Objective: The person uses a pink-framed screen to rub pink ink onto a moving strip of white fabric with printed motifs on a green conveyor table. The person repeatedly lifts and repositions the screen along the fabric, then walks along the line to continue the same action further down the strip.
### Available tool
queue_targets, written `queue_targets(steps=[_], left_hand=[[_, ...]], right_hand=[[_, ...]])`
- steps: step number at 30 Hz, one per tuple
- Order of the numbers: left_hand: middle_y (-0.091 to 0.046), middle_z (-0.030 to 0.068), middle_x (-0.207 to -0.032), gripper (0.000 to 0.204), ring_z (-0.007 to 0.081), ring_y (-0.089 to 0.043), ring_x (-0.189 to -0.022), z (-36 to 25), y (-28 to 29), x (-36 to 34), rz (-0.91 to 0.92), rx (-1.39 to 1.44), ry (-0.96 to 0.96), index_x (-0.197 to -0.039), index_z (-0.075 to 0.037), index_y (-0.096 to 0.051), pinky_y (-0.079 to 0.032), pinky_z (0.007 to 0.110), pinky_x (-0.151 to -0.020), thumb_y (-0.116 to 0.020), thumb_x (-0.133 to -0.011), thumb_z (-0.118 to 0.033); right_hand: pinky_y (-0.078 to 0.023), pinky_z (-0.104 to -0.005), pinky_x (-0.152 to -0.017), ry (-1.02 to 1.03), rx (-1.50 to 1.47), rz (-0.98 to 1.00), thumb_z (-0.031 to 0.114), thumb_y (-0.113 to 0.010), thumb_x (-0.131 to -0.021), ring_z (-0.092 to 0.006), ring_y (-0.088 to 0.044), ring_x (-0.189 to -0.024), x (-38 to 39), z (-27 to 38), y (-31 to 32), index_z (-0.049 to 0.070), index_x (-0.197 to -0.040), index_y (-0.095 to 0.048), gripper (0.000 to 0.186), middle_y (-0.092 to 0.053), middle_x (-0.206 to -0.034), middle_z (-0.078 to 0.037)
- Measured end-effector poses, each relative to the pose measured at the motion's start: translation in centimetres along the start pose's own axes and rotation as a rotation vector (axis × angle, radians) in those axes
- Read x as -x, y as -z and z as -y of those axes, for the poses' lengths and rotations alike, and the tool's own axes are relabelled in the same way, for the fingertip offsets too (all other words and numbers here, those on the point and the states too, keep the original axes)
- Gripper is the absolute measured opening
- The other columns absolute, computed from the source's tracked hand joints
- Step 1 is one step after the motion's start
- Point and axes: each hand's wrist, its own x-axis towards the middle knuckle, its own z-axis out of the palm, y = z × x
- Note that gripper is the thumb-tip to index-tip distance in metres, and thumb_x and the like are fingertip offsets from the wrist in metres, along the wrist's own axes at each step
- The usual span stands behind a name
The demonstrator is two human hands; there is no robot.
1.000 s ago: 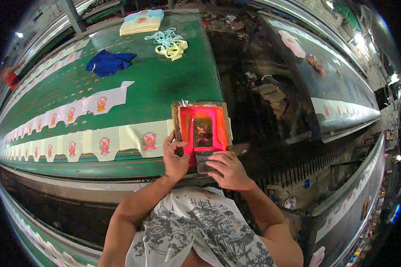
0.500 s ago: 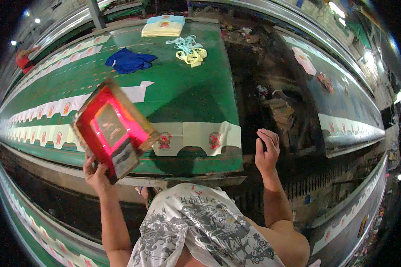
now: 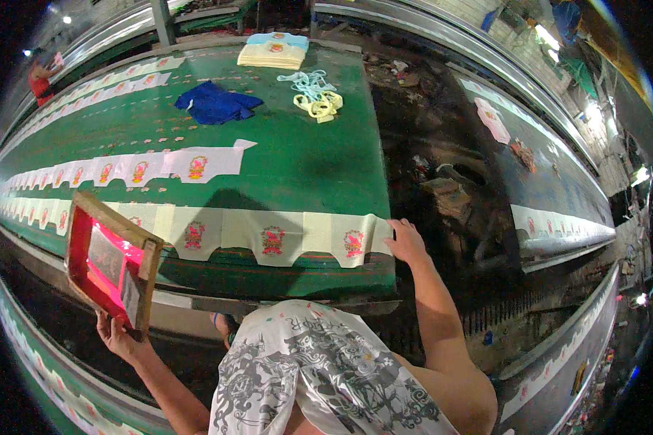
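Observation:
My left hand [image 3: 120, 339] is closed on the lower edge of a screen-printing frame [image 3: 152, 272], held tilted above the table's near edge at the left. The frame has wooden sides, bright pink-red ink inside and a greyish mesh window. Under it and to its right runs a row of pale yellow fabric pieces [image 3: 315, 232] with red printed motifs, laid along the green table [image 3: 319, 174]. My right hand [image 3: 409, 243] is at the row's right end, fingers apart, fingertips at the fabric's edge. Whether they press on the cloth is hard to tell.
A second row of white printed pieces [image 3: 221, 161] lies farther back. Beyond it are a crumpled blue cloth [image 3: 218, 103], tangled yellow strips [image 3: 318, 106] and a folded fabric stack [image 3: 272, 54]. Another printing table [image 3: 559, 188] stands across a dark, cluttered gap. Far left, a person in red [image 3: 40, 80] stands.
My left hand has carried the printing frame left and lower, uncovering more printed pieces. My right hand has moved left from above the gap to the fabric row's end.

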Motion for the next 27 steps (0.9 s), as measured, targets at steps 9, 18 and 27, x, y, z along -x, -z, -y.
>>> queue_targets(steps=[9, 18, 27], left_hand=[[-0.071, 0.0078, -0.125, 0.042, 0.0229, -0.071, -0.109, 2.1, 2.5, 0.9, 0.11, -0.096, -0.302, -0.135, -0.004, -0.068, -0.062, 0.038, -0.096, -0.069, -0.094, 0.004], [-0.069, 0.0074, -0.128, 0.04, 0.0239, -0.071, -0.112, 0.1, 2.2, 2.5, 0.083, -0.107, -0.244, -0.132, -0.003, -0.068, -0.061, 0.039, -0.1, -0.069, -0.093, 0.007], [-0.073, 0.0073, -0.127, 0.042, 0.0197, -0.072, -0.102, -0.1, 2.0, 2.7, 0.067, 0.089, -0.092, -0.135, -0.004, -0.069, -0.059, 0.032, -0.091, -0.069, -0.095, 0.007]], right_hand=[[-0.059, -0.0483, -0.093, -0.001, 0.07, 0.11, 0.027, -0.088, -0.086, -0.0376, -0.073, -0.108, -2.6, 0.5, 1.7, 0.008, -0.103, -0.079, 0.028, -0.075, -0.114, -0.016], [-0.062, -0.0448, -0.081, -0.036, -0.205, -0.021, 0.013, -0.085, -0.085, -0.0341, -0.08, -0.091, -2.3, 1.7, 4.9, 0.005, -0.128, -0.076, 0.045, -0.082, -0.096, -0.014], [-0.058, -0.05, -0.097, 0.048, 0.4, -0.167, 0.004, -0.073, -0.088, -0.0361, -0.068, -0.12, -2.0, 5.3, 5.7, 0.011, -0.135, -0.074, 0.047, -0.071, -0.128, -0.012]])
